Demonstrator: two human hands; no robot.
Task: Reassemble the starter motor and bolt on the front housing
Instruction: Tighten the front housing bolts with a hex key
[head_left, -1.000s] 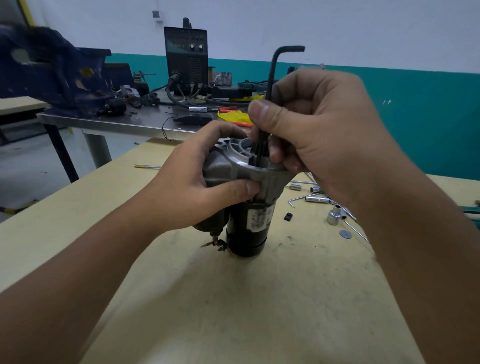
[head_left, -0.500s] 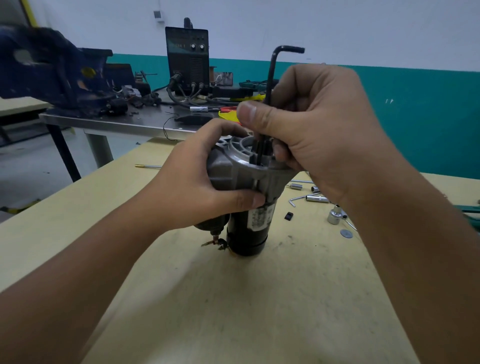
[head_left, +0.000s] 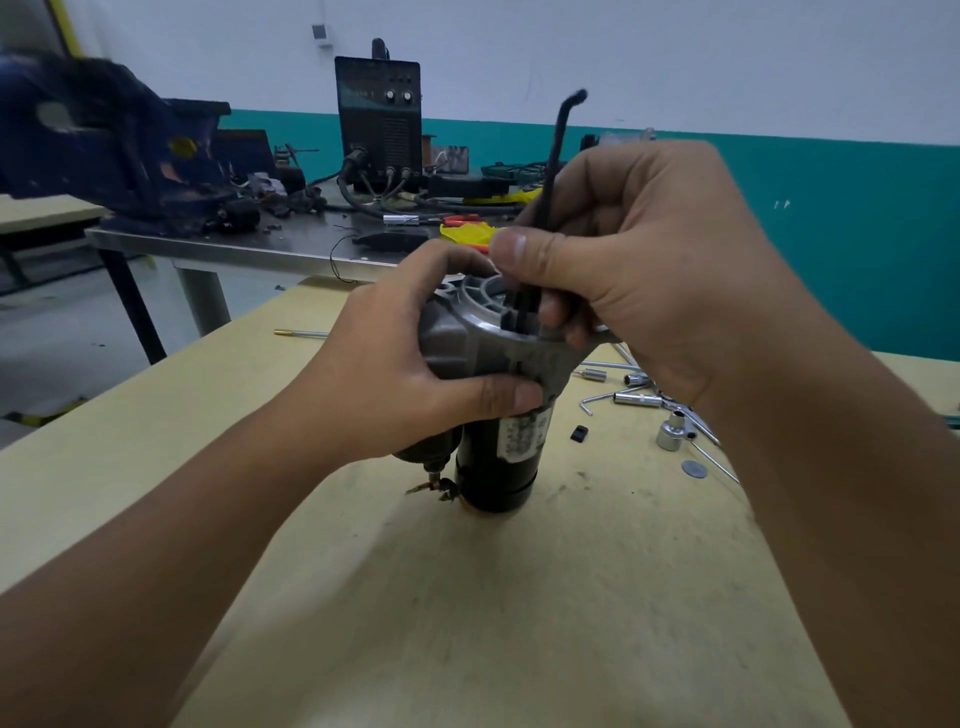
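Note:
The starter motor (head_left: 498, 462) stands upright on its black rear end on the yellow table (head_left: 467, 597). Its grey front housing (head_left: 467, 332) sits on top. My left hand (head_left: 395, 379) is wrapped around the housing from the left, thumb pressed on its front. My right hand (head_left: 623, 260) pinches a black Allen key (head_left: 553, 150) between thumb and fingers. The key stands nearly vertical, its lower end down inside the housing's open top and its bent short arm blurred at the upper end. The key's tip is hidden.
Loose sockets (head_left: 672, 431), small hex keys (head_left: 592, 400), a washer (head_left: 693, 468) and a small black piece (head_left: 579, 433) lie on the table right of the motor. Behind stands a metal bench (head_left: 234, 249) with a blue vise (head_left: 119, 150), a black welding machine (head_left: 377, 119) and cables.
The Allen key's bent top has swung round from pointing right toward pointing away, and my right thumb has shifted left as the key turned. The motor and my left hand have stayed put.

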